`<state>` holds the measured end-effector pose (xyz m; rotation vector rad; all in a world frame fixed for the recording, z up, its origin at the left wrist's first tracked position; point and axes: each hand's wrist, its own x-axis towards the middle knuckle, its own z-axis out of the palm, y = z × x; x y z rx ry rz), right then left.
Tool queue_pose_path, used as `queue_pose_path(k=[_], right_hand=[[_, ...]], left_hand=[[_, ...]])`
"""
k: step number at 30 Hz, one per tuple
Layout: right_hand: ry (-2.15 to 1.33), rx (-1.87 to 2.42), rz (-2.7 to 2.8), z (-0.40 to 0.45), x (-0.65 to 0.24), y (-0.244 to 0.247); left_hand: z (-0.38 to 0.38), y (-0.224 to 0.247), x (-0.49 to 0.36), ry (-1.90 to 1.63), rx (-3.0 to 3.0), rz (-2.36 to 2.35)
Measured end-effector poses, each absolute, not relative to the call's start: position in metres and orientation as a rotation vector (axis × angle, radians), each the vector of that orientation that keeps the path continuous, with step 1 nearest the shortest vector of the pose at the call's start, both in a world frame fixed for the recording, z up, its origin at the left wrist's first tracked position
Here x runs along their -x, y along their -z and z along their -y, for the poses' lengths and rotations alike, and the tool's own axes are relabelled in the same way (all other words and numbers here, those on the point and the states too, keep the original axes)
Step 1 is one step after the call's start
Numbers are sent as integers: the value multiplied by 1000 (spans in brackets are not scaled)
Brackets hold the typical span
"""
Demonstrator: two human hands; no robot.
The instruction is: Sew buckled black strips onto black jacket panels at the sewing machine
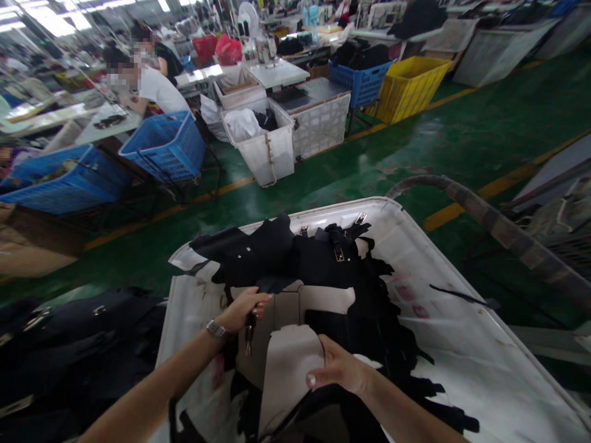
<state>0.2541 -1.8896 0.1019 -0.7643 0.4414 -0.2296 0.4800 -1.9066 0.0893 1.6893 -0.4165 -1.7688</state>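
My left hand point(244, 309), with a metal-banded watch point(216, 329) at the wrist, is closed on the edge of a black bag piece point(276, 284). A short dark strap with a metal clip point(249, 341) hangs below its fingers. My right hand point(339, 368) grips a beige panel point(293, 363) by its right edge, thumb on top. Under both hands a stack of black cut pieces point(323, 261), some with beige undersides and gold-coloured buckles point(340, 254), lies in a large white bin point(418, 246). The lower end of the beige panel runs out of view.
A dark pile with metal fittings point(99, 332) lies left of the bin. A curved, wrapped handle point(498, 227) rises at its far right. Across the green floor point(369, 175) stand blue crates point(161, 147), a white tub point(265, 144) and a yellow crate point(410, 92). People sit at worktables beyond.
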Motion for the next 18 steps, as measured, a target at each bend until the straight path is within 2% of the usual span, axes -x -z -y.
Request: queue_pose_path(k=[5, 8, 10, 13, 18], right_hand=[[421, 1001, -531, 1863, -254, -127], [568, 1222, -736, 1844, -260, -138], [660, 1480, -673, 1832, -265, -147], [703, 1798, -294, 1814, -273, -162], [682, 1483, -487, 1792, -282, -179]], left_hand=[[1901, -185, -484, 1825, -1523, 304], [1880, -223, -473, 1846, -1454, 224], [1862, -236, -464, 1854, -1433, 186], [1834, -240, -454, 1846, -1442, 139], [1788, -231, -448, 1828, -1594, 29]])
